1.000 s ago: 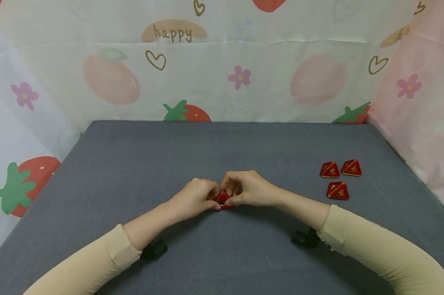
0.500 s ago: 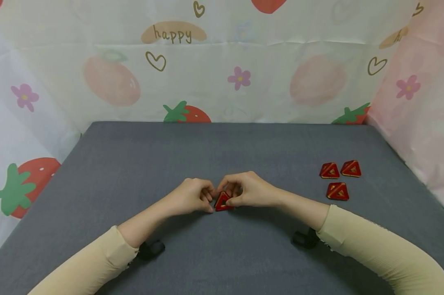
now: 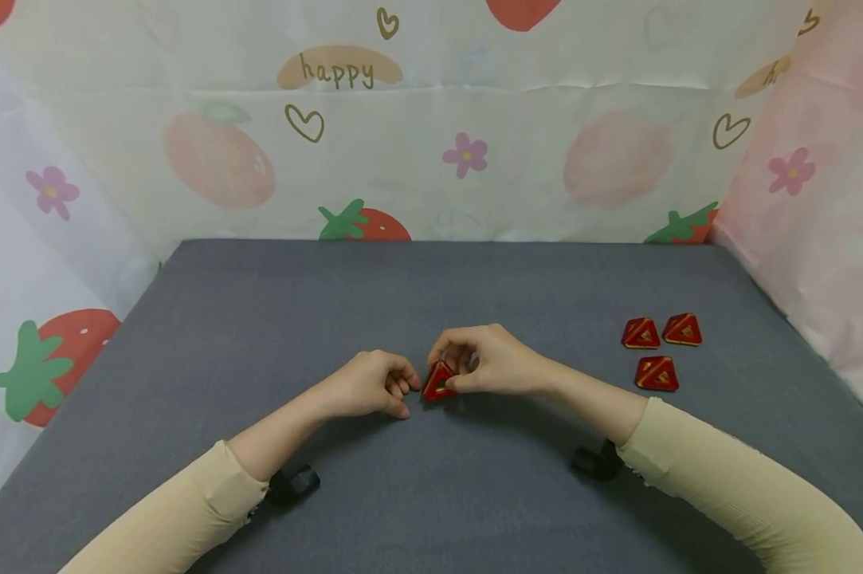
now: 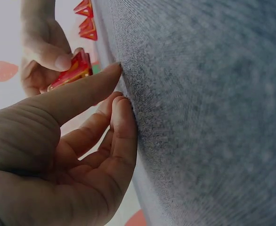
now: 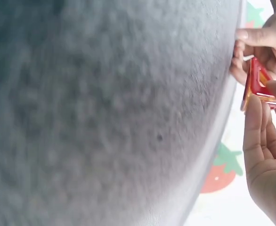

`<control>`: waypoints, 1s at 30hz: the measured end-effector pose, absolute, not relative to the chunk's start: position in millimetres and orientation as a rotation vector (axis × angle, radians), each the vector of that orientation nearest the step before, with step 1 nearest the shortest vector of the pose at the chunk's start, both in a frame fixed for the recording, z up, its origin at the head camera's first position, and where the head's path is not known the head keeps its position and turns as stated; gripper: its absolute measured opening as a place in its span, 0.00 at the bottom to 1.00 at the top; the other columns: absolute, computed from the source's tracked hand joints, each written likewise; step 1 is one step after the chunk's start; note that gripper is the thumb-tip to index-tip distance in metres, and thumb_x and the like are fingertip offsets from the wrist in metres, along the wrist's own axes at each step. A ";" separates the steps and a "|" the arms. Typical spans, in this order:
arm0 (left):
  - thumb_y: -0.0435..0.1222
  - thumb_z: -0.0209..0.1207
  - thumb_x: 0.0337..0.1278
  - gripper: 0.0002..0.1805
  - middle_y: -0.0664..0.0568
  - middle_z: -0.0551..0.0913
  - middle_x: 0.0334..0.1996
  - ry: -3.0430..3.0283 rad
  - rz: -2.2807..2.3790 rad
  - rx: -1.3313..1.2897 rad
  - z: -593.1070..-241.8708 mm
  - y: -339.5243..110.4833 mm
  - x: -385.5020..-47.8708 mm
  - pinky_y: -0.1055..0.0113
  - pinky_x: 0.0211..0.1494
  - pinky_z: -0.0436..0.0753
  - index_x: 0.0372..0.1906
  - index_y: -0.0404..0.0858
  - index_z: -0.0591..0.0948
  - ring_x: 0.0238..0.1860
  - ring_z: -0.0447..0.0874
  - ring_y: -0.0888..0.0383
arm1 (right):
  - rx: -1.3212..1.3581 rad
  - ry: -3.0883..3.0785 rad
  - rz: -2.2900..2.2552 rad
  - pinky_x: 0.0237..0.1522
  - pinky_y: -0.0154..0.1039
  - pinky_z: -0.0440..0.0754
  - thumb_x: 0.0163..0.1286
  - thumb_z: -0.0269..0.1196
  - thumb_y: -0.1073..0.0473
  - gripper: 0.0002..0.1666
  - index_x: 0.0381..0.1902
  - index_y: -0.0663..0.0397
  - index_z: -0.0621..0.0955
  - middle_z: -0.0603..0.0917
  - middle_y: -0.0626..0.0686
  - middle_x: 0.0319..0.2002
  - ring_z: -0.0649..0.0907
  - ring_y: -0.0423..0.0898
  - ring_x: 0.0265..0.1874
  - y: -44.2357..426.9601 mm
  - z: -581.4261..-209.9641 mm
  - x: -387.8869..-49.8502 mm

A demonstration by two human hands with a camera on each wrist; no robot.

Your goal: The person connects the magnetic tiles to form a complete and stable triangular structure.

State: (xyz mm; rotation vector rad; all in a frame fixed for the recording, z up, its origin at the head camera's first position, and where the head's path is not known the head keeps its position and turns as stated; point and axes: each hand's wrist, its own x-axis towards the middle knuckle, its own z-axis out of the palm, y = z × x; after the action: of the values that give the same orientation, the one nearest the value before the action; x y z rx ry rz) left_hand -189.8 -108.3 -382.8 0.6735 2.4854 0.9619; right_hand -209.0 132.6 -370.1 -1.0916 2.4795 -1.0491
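Between thumb and fingers my right hand (image 3: 499,363) pinches a red triangular piece with gold edging (image 3: 438,380), near the middle of the grey table. It is tilted, and a dark spot shows at its centre. The right wrist view shows the same triangular piece (image 5: 255,87) with an opening in its face. Just left of it, my left hand (image 3: 366,384) is at the tabletop with loosely bent fingers and holds nothing. In the left wrist view the left hand's fingertips (image 4: 124,106) are at the cloth, and the piece (image 4: 77,68) is beyond them.
Three similar red triangular pieces lie in a loose group on the right: one at the left (image 3: 641,333), one at the right (image 3: 683,329), one nearer (image 3: 657,373). A printed cloth (image 3: 517,159) hangs behind the grey table (image 3: 331,295).
My left hand has let go of the triangular piece and drawn slightly left. The right hand has tilted the piece and moved it slightly up in the head view.
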 end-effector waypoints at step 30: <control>0.29 0.73 0.46 0.17 0.51 0.85 0.35 2.497 0.983 0.671 -382.2 -109.9 -186.3 0.73 0.38 0.79 0.45 0.37 0.85 0.34 0.79 0.64 | -0.858 2.764 -1.274 0.30 0.34 0.81 0.63 0.64 0.72 0.17 0.49 0.54 0.81 0.79 0.46 0.36 0.78 0.39 0.33 303.6 -293.5 -191.6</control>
State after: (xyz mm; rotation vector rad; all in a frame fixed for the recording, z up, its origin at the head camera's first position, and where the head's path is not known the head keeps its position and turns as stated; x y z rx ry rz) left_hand -186.3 -109.9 -382.2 0.6708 2.4968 0.9829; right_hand -191.6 303.6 -293.5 -0.8578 2.7643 -1.2743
